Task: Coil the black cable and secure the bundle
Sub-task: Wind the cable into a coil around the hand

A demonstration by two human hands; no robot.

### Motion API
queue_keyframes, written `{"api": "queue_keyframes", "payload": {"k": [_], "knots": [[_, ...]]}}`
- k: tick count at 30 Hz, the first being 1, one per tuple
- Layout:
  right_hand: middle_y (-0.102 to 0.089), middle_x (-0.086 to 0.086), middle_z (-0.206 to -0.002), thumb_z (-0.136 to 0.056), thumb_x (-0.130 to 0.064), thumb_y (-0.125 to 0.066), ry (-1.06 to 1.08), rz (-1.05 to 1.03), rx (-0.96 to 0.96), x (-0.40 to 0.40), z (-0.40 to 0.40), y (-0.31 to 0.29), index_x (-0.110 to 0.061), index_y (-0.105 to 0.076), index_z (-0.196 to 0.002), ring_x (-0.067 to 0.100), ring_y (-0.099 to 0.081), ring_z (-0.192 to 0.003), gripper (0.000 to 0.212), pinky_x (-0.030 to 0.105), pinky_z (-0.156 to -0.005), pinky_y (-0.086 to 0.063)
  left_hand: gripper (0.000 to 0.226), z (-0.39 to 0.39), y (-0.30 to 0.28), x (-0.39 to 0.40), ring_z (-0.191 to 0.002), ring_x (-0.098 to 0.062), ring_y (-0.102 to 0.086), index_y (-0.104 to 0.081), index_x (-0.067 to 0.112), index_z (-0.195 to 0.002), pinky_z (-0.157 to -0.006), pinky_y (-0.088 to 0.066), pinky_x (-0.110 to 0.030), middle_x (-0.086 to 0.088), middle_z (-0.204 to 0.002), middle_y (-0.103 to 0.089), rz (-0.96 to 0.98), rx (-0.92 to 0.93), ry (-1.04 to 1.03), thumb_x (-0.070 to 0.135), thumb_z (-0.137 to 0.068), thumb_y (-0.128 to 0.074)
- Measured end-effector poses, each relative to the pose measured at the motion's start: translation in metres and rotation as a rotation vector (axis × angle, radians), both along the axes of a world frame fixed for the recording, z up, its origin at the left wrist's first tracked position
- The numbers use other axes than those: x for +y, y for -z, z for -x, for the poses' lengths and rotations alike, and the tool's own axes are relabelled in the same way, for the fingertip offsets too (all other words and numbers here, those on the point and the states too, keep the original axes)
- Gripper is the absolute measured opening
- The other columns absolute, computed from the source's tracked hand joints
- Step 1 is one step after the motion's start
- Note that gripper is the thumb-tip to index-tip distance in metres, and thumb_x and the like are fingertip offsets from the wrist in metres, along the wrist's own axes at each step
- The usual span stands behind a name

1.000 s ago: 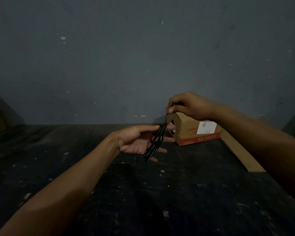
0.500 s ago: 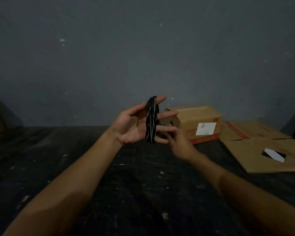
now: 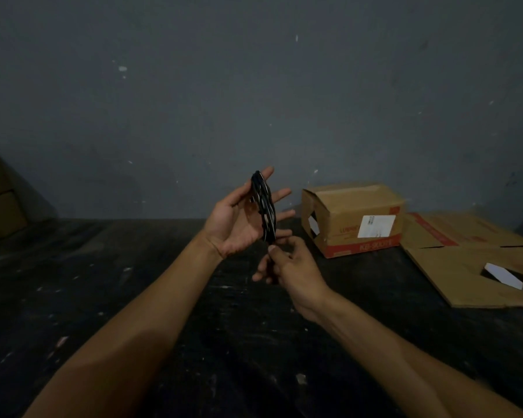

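The left hand (image 3: pixel 234 221) is palm-up with fingers straight and spread; the black cable (image 3: pixel 264 206) is wound around them in a narrow, glossy, elongated coil, held above the table. Directly below, the right hand (image 3: pixel 287 267) pinches the cable's loose end between thumb and curled fingers. Underneath lies a dark, scuffed table (image 3: pixel 133 297) flecked with pale marks. To the right stands a corrugated cardboard box (image 3: pixel 354 218) — white label, red printing — beside a flattened cardboard sheet (image 3: pixel 465 267). Behind is a matte grey wall (image 3: pixel 254 86).
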State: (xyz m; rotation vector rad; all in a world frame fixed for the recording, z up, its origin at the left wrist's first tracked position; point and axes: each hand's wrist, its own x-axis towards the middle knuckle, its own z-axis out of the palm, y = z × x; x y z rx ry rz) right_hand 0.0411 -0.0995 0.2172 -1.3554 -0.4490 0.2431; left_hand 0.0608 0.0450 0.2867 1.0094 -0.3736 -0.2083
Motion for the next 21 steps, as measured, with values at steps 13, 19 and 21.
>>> {"api": "queue_keyframes", "payload": {"k": [13,19,21], "knots": [[-0.061,0.006,-0.08,-0.1,-0.011,-0.039,-0.036,-0.026,-0.084,-0.018,-0.005,-0.01,-0.033,-0.041,-0.133,0.01,-0.058,-0.06,0.04,0.025,-0.057,-0.05,0.037,0.004,0.014,-0.025,-0.128,-0.026,-0.045,-0.058,0.037,-0.126,-0.095,-0.047,-0.039,-0.007,-0.137,-0.05,0.038,-0.033,-0.18,0.038,-0.093,-0.042],[-0.066,0.007,-0.086,-0.098,-0.008,-0.043,-0.281,-0.047,-0.03,-0.035,-0.01,-0.012,-0.016,-0.05,-0.127,0.017,-0.063,-0.07,0.031,0.028,-0.064,-0.044,0.038,0.004,0.02,-0.024,-0.12,-0.019,-0.048,-0.062,0.037,-0.125,-0.098,-0.045,-0.036,-0.009,-0.144,-0.044,0.061,-0.009,-0.167,0.038,-0.09,-0.047],[-0.069,0.007,-0.08,-0.098,-0.01,-0.044,-0.231,0.036,-0.084,-0.036,-0.013,-0.011,-0.012,-0.053,-0.122,0.018,-0.065,-0.065,0.025,0.029,-0.062,-0.043,0.038,0.005,0.026,-0.025,-0.124,-0.022,-0.048,-0.062,0.037,-0.125,-0.091,-0.05,-0.034,-0.009,-0.143,-0.044,0.076,0.0,-0.149,0.038,-0.09,-0.046]]}}
